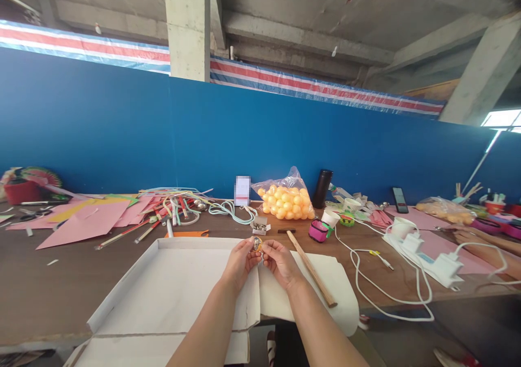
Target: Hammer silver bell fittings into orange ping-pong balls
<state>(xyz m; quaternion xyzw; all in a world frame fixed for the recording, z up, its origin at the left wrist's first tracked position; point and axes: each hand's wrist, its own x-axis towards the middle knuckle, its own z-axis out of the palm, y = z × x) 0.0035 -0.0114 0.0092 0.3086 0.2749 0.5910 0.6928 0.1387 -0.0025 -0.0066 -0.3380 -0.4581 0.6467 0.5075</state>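
Observation:
My left hand (241, 263) and my right hand (281, 264) meet in the middle, over the edge of an open white cardboard box (183, 280). Between their fingertips they pinch a small shiny silver ball (256, 242) with a yellow-orange part; its exact kind is too small to tell. Just beyond the fingers stands a little open box of small metal pieces (259, 226). To the right of my right hand a wooden-handled hammer (312, 270) lies across a cream sheet (345, 296).
Behind lie a bag of orange balls (285, 201), a black bottle (323, 188) and a phone (242, 190). Pink paper (87, 220) and cords (232, 210) spread leftward. A white power strip (427, 261) trails cables at right, near another person's arm (484, 250).

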